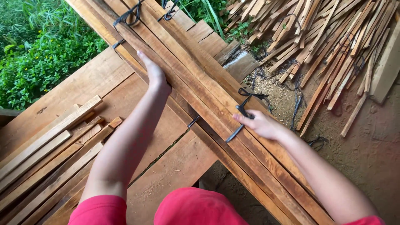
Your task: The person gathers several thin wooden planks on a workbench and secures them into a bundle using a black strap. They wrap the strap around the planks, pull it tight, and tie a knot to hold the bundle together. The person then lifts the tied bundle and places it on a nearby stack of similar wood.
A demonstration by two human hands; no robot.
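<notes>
A plank work surface (166,175) carries a long bundle of wooden slats (216,112) running from eleven to five o'clock; loose slats (46,154) lie at eight o'clock.

Outdoor woodworking yard. Rough plank platform (83,89) as work surface, bundle of long sawn slats (216,108) lying across it, tied with black straps (129,16). Heaps of cut wooden strips (329,37) on bare dirt ground (371,146) beyond platform's right edge. Green plants (41,50) past far left corner.
</notes>
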